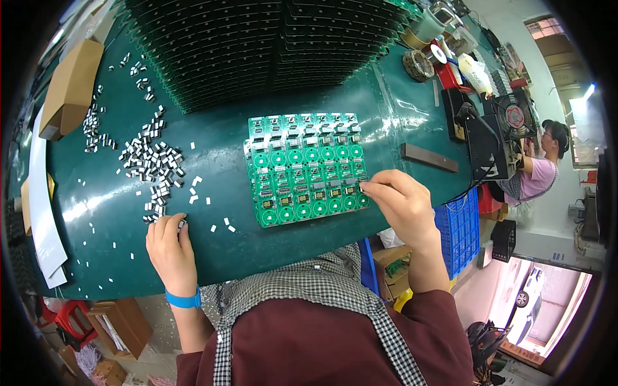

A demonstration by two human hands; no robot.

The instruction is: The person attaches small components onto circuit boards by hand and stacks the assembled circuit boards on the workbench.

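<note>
A panel of joined green circuit boards [309, 157] lies flat on the table before me, with round outlines and small digit displays in its near rows. My right hand [405, 206] is at its right edge, thumb and fingers pinched together over the last board of a near row; what they hold is mostly hidden. Over on the left, my left hand [168, 248] rests at the near end of a loose pile of small black-and-white blocks [154, 157]. Its fingers are closed around one such block, partly showing at the fingertips.
Tall stacks of green boards [257, 51] stand behind the panel. A dark bar [429, 157] lies to the right, near a black fan [515, 116]. A cardboard box [72, 90] stands at far left. White scraps dot the green table [225, 257]. Another person [539, 167] sits at right.
</note>
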